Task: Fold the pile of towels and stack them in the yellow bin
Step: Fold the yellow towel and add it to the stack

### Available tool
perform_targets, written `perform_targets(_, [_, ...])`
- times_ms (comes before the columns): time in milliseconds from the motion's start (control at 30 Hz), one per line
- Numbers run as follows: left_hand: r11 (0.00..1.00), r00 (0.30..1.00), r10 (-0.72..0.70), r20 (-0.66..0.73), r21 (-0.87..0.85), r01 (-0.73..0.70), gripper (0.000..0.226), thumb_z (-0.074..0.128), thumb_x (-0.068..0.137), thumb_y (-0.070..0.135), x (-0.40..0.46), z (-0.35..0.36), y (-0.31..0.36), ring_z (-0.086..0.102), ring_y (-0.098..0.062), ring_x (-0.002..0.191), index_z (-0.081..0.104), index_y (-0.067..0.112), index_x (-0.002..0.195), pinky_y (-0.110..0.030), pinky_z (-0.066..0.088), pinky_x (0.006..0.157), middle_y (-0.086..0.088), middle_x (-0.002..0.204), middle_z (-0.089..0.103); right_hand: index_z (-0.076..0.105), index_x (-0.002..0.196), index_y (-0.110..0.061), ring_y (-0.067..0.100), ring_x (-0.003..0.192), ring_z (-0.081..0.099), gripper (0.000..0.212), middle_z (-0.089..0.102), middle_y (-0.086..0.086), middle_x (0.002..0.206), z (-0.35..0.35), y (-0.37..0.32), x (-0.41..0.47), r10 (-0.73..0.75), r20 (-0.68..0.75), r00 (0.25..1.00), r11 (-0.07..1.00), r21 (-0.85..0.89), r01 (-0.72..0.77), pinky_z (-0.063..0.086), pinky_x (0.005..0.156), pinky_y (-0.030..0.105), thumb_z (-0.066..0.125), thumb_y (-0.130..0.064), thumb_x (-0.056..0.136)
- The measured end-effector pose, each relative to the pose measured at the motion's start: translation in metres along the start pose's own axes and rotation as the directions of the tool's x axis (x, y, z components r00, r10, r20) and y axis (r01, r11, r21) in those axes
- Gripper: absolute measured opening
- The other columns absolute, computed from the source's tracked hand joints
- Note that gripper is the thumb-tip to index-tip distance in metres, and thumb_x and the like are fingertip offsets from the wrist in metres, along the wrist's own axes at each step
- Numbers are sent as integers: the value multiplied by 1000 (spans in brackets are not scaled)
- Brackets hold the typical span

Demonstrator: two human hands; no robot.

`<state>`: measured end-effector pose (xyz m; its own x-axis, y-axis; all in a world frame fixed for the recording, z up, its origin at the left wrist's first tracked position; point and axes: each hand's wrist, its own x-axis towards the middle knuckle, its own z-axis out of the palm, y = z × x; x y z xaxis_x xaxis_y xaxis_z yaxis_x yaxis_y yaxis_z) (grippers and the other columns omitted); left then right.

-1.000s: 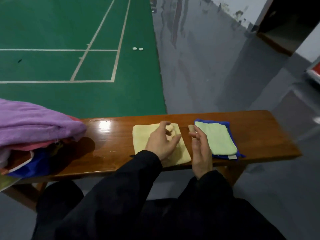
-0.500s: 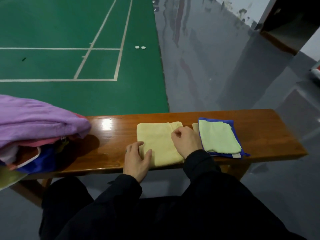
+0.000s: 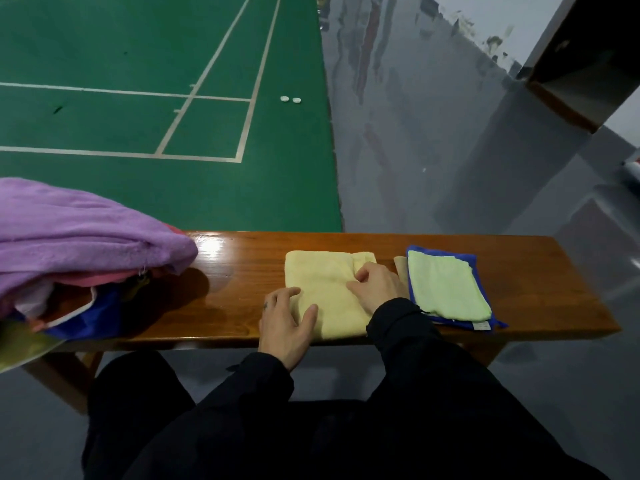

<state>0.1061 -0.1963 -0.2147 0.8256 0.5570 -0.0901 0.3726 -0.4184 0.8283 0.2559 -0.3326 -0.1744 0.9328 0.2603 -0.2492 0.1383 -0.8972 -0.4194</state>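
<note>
A folded pale yellow towel [image 3: 329,285] lies flat on the middle of the wooden bench [image 3: 242,271]. My left hand [image 3: 285,323] rests at its near left corner, thumb on the cloth and fingers fairly straight along the edge. My right hand [image 3: 379,289] sits on the towel's right part, its curled fingertips pinching a fold. To the right, a folded light green towel [image 3: 446,289] lies on a folded blue towel [image 3: 485,325]. The unfolded pile, topped by a purple towel [image 3: 79,233], sits at the bench's left end.
A yellowish edge [image 3: 20,344] shows under the pile at the far left; I cannot tell what it is. Beyond the bench lie a green court floor [image 3: 173,188] and grey floor. My dark-clothed legs fill the foreground.
My left hand slid from the top of the yellow towel to its near left corner. My right hand moved from beside the green towel onto the yellow towel's right part.
</note>
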Motion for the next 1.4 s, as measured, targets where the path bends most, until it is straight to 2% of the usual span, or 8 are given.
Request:
perform_targets(233, [999,1000,27,14,39,-27,55,52,82,61,0,1,-1,45,-18,127,59,31,127,-48,40,110,4,137,41,59,99,-23,13,84,60,11,60,-10,87,-4,-5,-13,33,-202,979,940,338,38,56,77,32,68,-28,94])
perform_targets(367, [985,996,78,38,152,-83,38,59,93,52,-2,5,1,34,-23,138,62,37,128,-47,32,111,1,149,35,54,111,-25,14,88,61,21,62,-5,98,0,-1,-13,103,-273,957,911,413,20,51,72,27,68,-22,95])
perform_targets(633, [930,969,170,178,296,-217,55,43,89,64,-8,5,4,24,-25,146,53,41,138,-45,34,113,-1,162,19,42,143,-23,24,113,58,54,51,2,128,15,12,-4,63,-245,967,992,120,-34,58,90,40,64,-13,95])
perform_targets(800, [997,998,66,18,24,-67,69,67,93,38,1,1,18,37,-12,134,38,17,151,-30,37,108,-6,152,30,45,139,-24,25,107,61,46,58,3,123,13,13,2,54,-264,963,998,51,-41,58,87,41,58,-11,97])
perform_targets(900, [999,999,-26,27,-27,27,75,69,92,37,12,2,25,44,-21,135,33,13,153,-30,37,109,-8,149,39,54,130,-19,22,102,61,31,58,1,119,15,15,-1,45,-288,956,999,38,-36,57,84,39,56,-28,101])
perform_targets(1000, [1000,997,-27,71,13,26,73,68,93,35,13,5,26,44,-19,135,33,14,154,-24,32,105,-8,152,38,60,125,-18,20,103,61,43,61,0,116,13,15,1,75,-212,974,997,47,-66,54,82,36,58,-50,97])
perform_targets(1200, [997,991,27,134,65,-36,59,63,95,41,13,7,23,42,-18,132,47,16,146,-30,38,108,-5,150,36,60,119,-26,20,98,62,32,64,-1,114,8,14,9,40,-220,975,999,41,-31,55,81,35,65,-45,95])
perform_targets(1400, [997,988,16,154,72,-27,60,62,94,47,12,6,21,40,-21,136,49,19,145,-43,42,112,-5,152,35,61,129,-17,24,111,61,52,64,1,122,3,7,15,122,-47,991,982,148,-114,52,91,36,68,-53,91])
